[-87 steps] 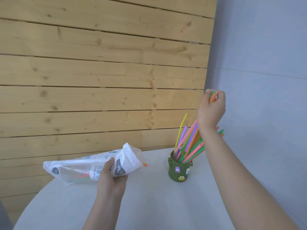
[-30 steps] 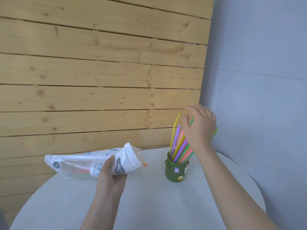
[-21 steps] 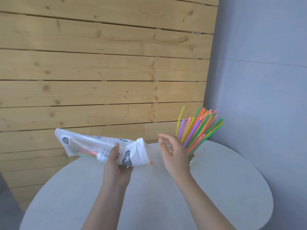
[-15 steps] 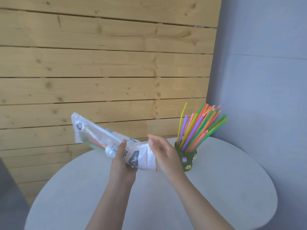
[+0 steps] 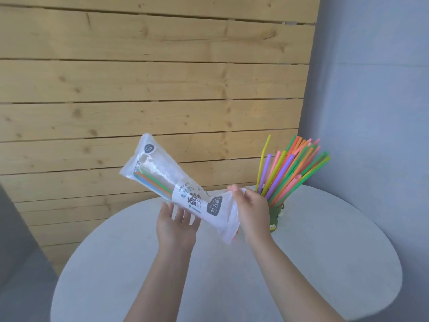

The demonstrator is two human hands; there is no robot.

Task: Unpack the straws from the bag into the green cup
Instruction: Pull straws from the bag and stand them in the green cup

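Head view: the bag (image 5: 185,194) tilts above the round counter (image 5: 325,263); the right hand (image 5: 251,209) pinches its lower mouth end, the left hand (image 5: 177,225) spreads under it; most straws (image 5: 290,170) stand in the green cup (image 5: 276,218)

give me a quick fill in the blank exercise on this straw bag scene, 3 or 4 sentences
1. The right hand grips the open end of the ____, which is tilted with its sealed end raised.
2. The left hand is ____, with its fingers spread under the package.
3. Most straws already stand in the ____ cup on the round table.
4. A few straws remain inside the package, near its ____ end.

Missing words: bag; open; green; upper
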